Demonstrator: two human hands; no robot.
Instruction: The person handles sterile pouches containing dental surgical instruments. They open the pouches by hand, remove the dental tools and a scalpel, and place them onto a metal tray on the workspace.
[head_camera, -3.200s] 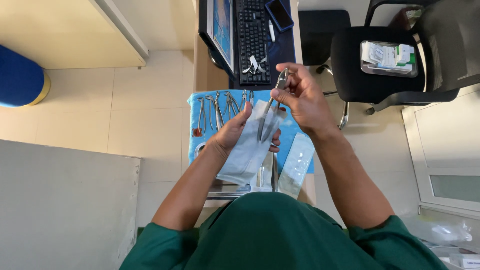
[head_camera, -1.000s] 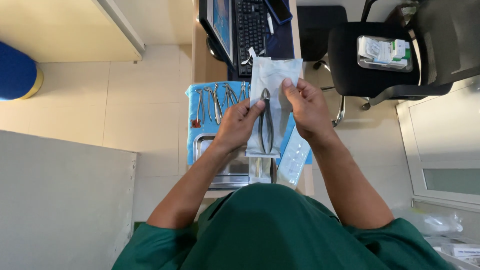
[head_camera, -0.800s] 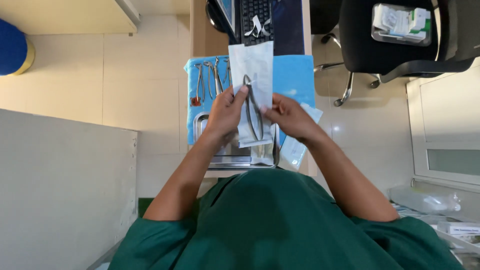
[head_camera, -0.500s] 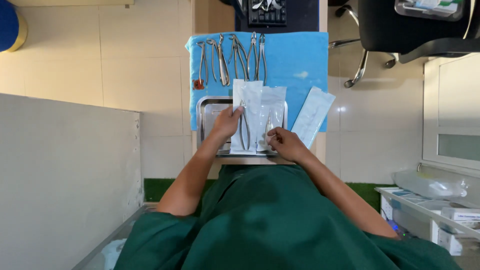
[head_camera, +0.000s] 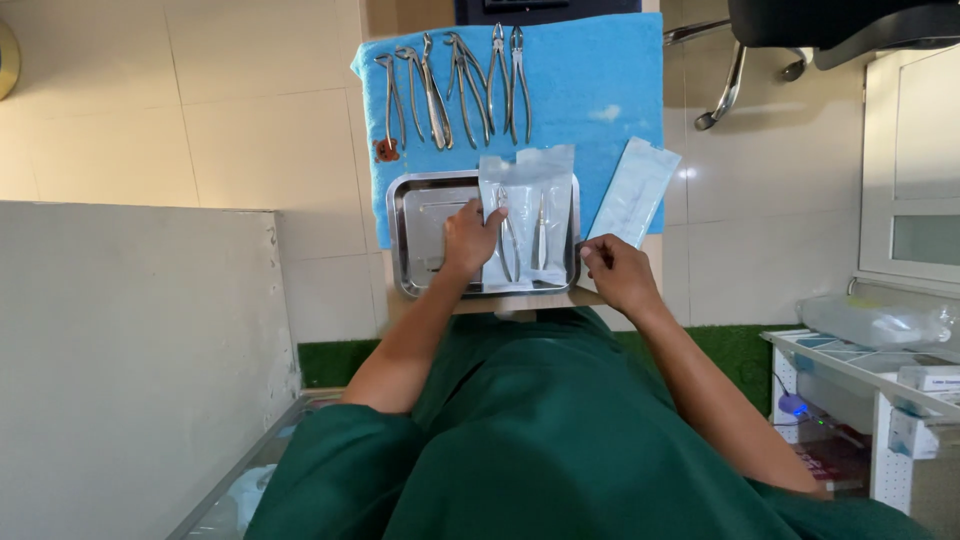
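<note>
Head view, looking straight down over a green-gowned lap at a small table. Starting at the left, I see a row of steel forceps (head_camera: 452, 88) laid side by side on the far part of a blue cloth (head_camera: 600, 90); one at the left end has a small reddish tag by its handle. Just near of them sits a steel tray (head_camera: 425, 200), its left half bare. My left hand (head_camera: 470, 238) rests in the tray with the fingers loosely curled, fingertips pressing the left edge of a clear sterilisation pouch (head_camera: 528, 215). I cannot tell whether it pinches the pouch or only pins it. The pouch lies flat across the right half of the tray, its far end overhanging the rim onto the cloth, with two slim instruments sealed inside. My right hand (head_camera: 612, 272) sits at the tray's near right corner, half closed, fingertips against the rim or the pouch's near corner; it grips nothing that I can make out. Further right, a second pouch (head_camera: 632, 192), flat and seemingly empty, lies tilted on the cloth's edge.

My worry: the tray stands close to the table's near edge, so a push from either hand could slide it off. The instrument tips could also pierce the thin film if pressed. The tilted pouch on the right partly overhangs and could slip to the floor.
</note>
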